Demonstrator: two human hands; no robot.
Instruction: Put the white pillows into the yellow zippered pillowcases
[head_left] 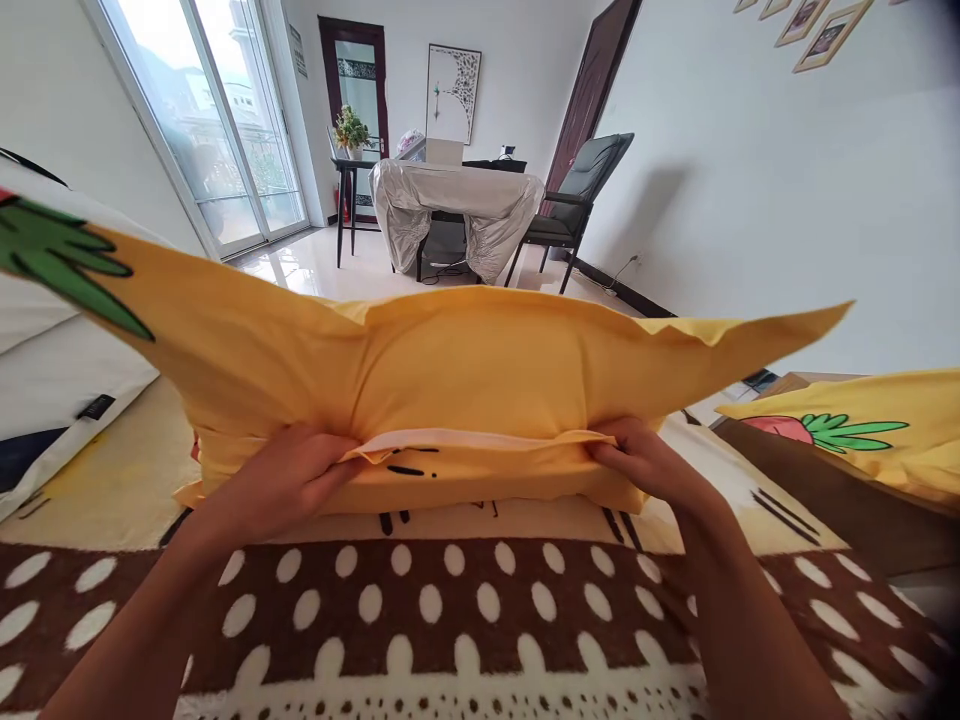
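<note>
A puffed yellow pillow in its pillowcase point(472, 370) stands up in front of me, with a green leaf print at its upper left corner. Along its near face runs a fabric edge with a paler inner side. My left hand point(304, 465) pinches this edge at its left end. At the right end, my right hand point(637, 455) grips the same edge between thumb and fingers. Some fingers of both hands are hidden by the cloth. Below, the pillow rests on a brown and cream dotted blanket point(480, 600).
Another yellow cloth point(922, 430) with a radish print lies at the right, over a brown surface. White padded fabric point(60, 400) is at the left. Farther off are a covered table point(465, 190), a dark chair point(581, 200) and a sliding glass door point(217, 130).
</note>
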